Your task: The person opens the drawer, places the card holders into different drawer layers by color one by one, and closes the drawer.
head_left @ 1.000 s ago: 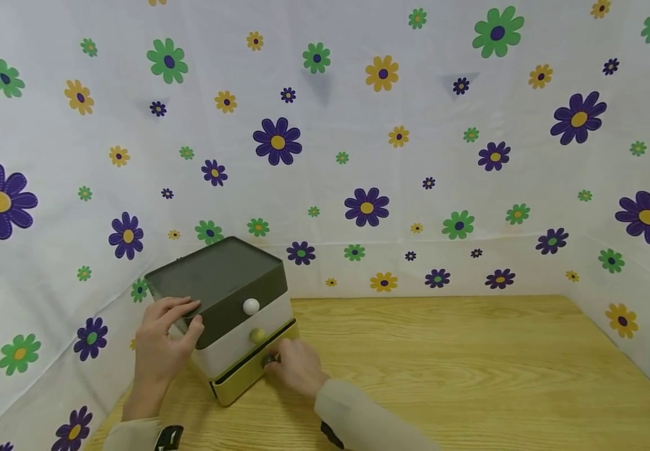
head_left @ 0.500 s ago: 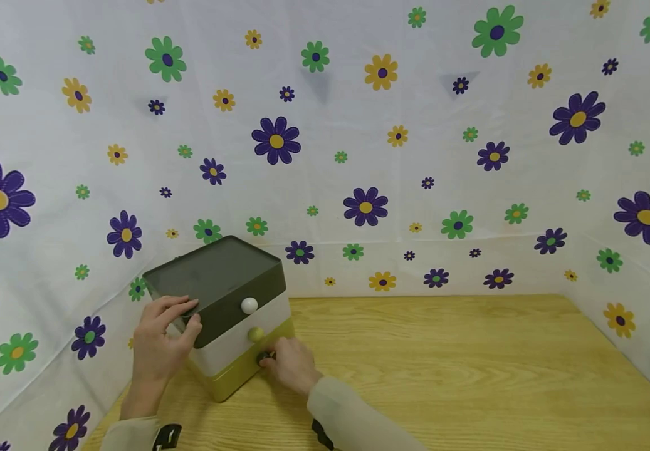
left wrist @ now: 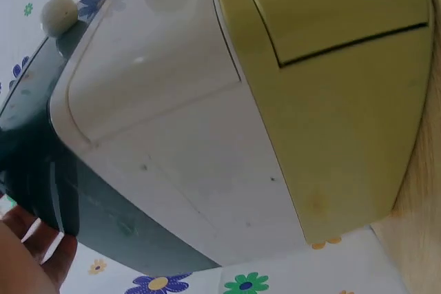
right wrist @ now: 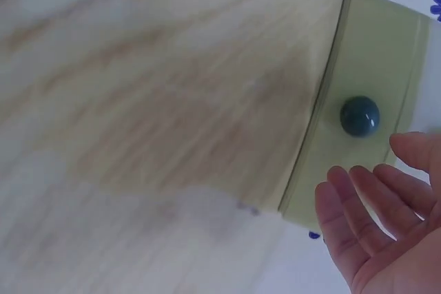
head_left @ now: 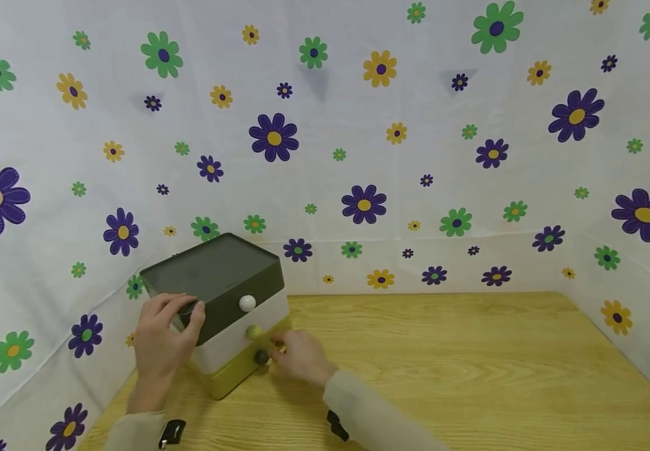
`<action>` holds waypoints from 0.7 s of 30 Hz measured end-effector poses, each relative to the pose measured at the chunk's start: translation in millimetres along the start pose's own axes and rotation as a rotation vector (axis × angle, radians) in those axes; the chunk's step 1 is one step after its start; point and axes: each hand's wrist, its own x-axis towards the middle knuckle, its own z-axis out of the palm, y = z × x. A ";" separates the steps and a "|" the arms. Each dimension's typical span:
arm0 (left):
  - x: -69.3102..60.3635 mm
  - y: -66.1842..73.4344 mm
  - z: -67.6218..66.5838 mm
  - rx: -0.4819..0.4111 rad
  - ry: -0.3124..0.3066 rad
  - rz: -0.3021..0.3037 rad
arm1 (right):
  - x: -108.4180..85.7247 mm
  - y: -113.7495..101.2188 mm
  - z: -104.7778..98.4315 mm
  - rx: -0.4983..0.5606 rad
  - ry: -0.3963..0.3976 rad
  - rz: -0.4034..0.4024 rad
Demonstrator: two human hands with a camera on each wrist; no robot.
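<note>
A small desktop drawer unit point(head_left: 240, 341) stands at the left of the table, with dark green, white and olive tiers stacked. The left hand point(head_left: 161, 347) holds its near left top corner, thumb at the front, fingers over the rim; fingers point(left wrist: 41, 239) also show against the dark tier in the left wrist view. All drawers look pushed in. The bottom olive drawer point(right wrist: 375, 53) has a dark round knob point(right wrist: 360, 116). Just right of that knob, the right hand point(head_left: 304, 357) is apart from it, fingers loosely bent and holding nothing.
A wood-grain table point(head_left: 443, 357) stretches to the right of the unit. White flowered cloth point(head_left: 325, 125) surrounds the table at the back and sides. White and yellow-green knobs point(head_left: 254, 332) project from the upper drawers.
The bottom drawer, slightly out a second ago, was pushed in by the right hand. That hand has since let go of the dark knob and drawn right. The left hand stays at the corner.
</note>
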 end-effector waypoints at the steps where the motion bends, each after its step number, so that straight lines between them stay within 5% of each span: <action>1: 0.2 2.3 1.3 0.016 0.011 -0.005 | -0.6 1.5 -2.5 -0.005 0.000 -0.005; 5: 0.6 10.4 7.6 0.034 0.085 0.023 | -4.7 9.8 -11.8 0.011 -0.001 -0.001; 11: 2.5 25.3 23.8 0.028 0.183 0.184 | -17.2 21.5 -30.0 -0.012 0.035 0.032; 18: 0.1 52.3 48.1 0.079 0.175 0.399 | -31.8 38.3 -51.7 -0.081 0.086 0.061; 21: -5.4 62.9 61.5 0.080 0.117 0.447 | -38.5 46.1 -60.8 -0.093 0.109 0.092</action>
